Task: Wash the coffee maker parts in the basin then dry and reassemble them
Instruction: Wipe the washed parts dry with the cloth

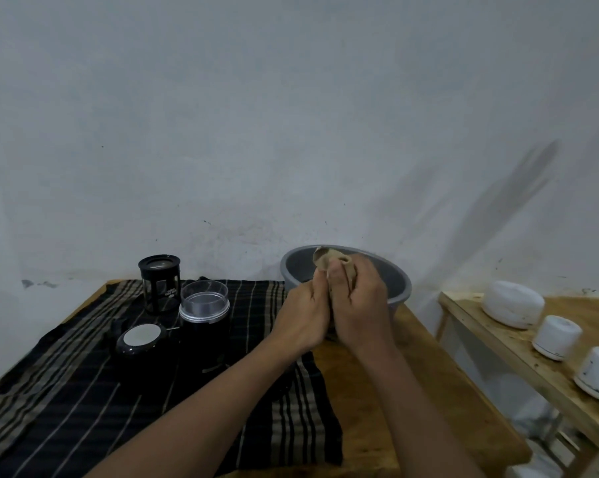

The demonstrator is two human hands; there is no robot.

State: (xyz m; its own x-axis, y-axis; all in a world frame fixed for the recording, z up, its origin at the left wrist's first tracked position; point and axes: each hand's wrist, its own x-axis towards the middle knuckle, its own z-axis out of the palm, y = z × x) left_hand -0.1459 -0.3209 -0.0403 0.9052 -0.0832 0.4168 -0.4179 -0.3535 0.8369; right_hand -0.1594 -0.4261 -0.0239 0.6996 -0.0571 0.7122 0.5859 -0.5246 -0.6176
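Both of our hands met over the near rim of the basin, wrapped around a tan rag. The rag was bunched into a soft roll whose long axis ran upright, and its crumpled top poked out above our fingers toward the wall. Our left hand curled against it from the left. Our right hand closed tightly over it from the right, with the thumbs side by side. We could not tell whether anything sat inside the rag.

The basin was round, grey and smooth, at the far edge of the wooden table. On a dark striped cloth to the left stood a glass beaker in a black frame, a black canister with a clear cap, and a round black lid.
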